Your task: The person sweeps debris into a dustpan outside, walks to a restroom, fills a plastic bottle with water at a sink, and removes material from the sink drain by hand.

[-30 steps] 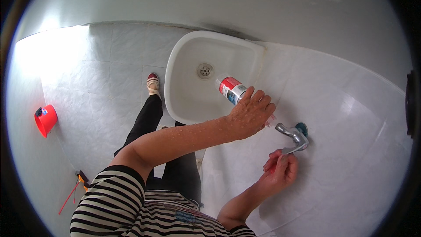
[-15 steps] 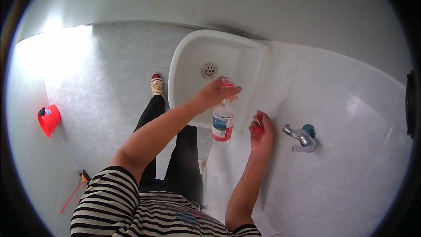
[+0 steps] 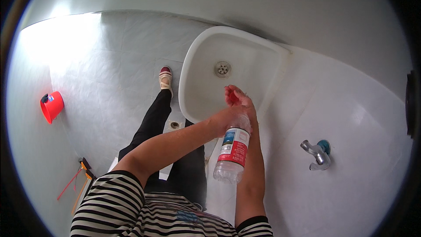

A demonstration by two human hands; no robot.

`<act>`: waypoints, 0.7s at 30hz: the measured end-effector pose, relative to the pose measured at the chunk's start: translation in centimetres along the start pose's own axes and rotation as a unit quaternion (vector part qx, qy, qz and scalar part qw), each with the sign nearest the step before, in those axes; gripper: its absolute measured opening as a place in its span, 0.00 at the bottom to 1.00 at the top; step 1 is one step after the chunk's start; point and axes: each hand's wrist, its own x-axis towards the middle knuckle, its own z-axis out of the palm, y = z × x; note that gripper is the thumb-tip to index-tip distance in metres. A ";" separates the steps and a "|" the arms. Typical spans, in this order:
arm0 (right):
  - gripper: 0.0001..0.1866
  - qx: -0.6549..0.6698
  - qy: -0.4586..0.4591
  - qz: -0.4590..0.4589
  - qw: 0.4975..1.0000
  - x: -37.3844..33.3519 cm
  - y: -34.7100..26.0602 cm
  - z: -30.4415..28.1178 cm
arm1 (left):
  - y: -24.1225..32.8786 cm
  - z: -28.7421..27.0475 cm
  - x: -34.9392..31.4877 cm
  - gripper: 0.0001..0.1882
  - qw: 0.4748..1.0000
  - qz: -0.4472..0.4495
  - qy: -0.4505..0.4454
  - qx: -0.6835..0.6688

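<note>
My left hand [image 3: 223, 120] is closed round the upper part of a clear plastic bottle [image 3: 229, 173] with a red, white and blue label. Its bottom end tilts down toward me, and it crosses in front of my right wrist. Just beyond the bottle neck, over the near right part of the basin, is my right hand [image 3: 246, 101], its fingers curled around a small red object [image 3: 234, 99]. What that object is cannot be made out. The bottle's mouth is hidden by my hands.
A white basin [image 3: 187, 77] with a round drain [image 3: 222, 69] lies ahead. On the wall at right is a metal tap [image 3: 318, 153]. Far left stand a red bucket [image 3: 53, 107] and long-handled tools [image 3: 83, 169]. A floor drain [image 3: 174, 125] shows beside my leg.
My left hand has brought the bottle nearer and to the right. My right hand has moved left and away from me, over the basin, with the red object. The view has shifted slightly.
</note>
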 end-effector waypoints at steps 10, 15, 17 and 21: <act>0.16 -0.128 -0.123 -0.045 0.983 0.4 -2.6 2.3 | 1.3 3.3 -3.0 0.17 0.982 0.017 -0.017 -0.189; 0.16 -0.170 -0.010 -0.172 0.970 1.1 -0.9 0.9 | 3.2 3.8 -3.3 0.15 0.985 0.031 0.057 -0.161; 0.16 -0.572 0.099 -0.243 0.777 4.5 1.0 -4.4 | 2.4 -0.7 0.4 0.14 0.977 0.087 -0.009 -0.194; 0.15 -0.476 0.106 -0.128 0.863 4.9 -1.2 -0.8 | 3.9 -3.7 -1.0 0.14 0.978 0.003 0.061 -0.199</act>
